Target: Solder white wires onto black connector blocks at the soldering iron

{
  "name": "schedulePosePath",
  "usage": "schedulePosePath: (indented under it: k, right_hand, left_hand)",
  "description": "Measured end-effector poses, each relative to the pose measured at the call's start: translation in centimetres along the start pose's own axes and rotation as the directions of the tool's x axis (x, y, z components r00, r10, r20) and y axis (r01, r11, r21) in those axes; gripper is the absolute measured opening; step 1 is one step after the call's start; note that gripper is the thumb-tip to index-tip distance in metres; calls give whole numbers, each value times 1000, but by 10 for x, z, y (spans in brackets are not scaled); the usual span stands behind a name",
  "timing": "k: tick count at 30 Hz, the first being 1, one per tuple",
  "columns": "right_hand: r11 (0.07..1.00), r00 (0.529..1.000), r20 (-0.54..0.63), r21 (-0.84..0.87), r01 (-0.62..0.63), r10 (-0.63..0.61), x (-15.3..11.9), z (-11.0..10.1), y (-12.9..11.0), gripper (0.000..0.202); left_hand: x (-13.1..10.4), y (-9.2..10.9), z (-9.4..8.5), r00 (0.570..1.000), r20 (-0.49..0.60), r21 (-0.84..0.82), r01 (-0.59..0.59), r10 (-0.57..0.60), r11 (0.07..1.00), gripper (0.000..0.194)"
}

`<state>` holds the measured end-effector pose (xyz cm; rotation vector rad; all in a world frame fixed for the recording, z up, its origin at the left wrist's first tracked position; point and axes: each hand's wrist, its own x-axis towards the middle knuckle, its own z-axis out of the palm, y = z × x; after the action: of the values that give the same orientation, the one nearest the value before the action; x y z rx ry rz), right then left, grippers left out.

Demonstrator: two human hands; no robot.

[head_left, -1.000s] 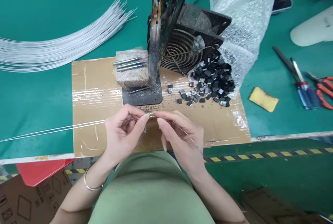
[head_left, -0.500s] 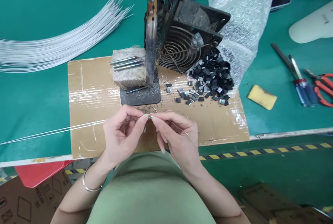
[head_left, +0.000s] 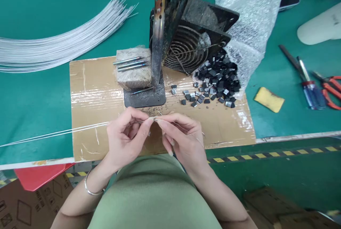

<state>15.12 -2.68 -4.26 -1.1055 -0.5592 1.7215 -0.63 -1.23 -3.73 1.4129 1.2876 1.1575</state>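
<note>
My left hand [head_left: 125, 142] is closed in a pinch on white wires [head_left: 89, 127], which run in from the left edge of the table. Thumb and forefinger of my right hand [head_left: 183, 140] meet the left fingertips and pinch a thin wire [head_left: 182, 127] that trails back over the hand. What lies exactly between the touching fingertips is too small to make out. Both hands are above the cardboard sheet [head_left: 93, 104]. Beyond them, small black connectors [head_left: 217, 76] lie in a pile, with several strewn in front of it.
A metal stand [head_left: 157, 37] rises ahead of my hands beside a dusty fan [head_left: 186, 49]. Metal tips lie on a wrapped block [head_left: 133, 78]. A wire bundle [head_left: 80, 41] lies left; a yellow sponge [head_left: 269, 99], screwdriver [head_left: 310, 87] and orange-handled pliers [head_left: 331, 87] lie right.
The pinched fingertips have shifted very slightly to the right, and the lower fingers of my right hand have moved a little. The view has shifted slightly; the grips look the same.
</note>
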Motion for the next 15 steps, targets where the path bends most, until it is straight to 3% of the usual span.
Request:
schedulePosePath:
  k: [10,15]
  right_hand:
    - [989,990,45,-72,-129,132,6,-8,-21,10]
    - [991,991,55,-61,-115,119,6,-8,-19,10]
  left_hand:
    - [-4,-3,-5,998,61,50,3,-6,999,9]
    - [-5,-4,-4,999,51,49,10,-13,999,9]
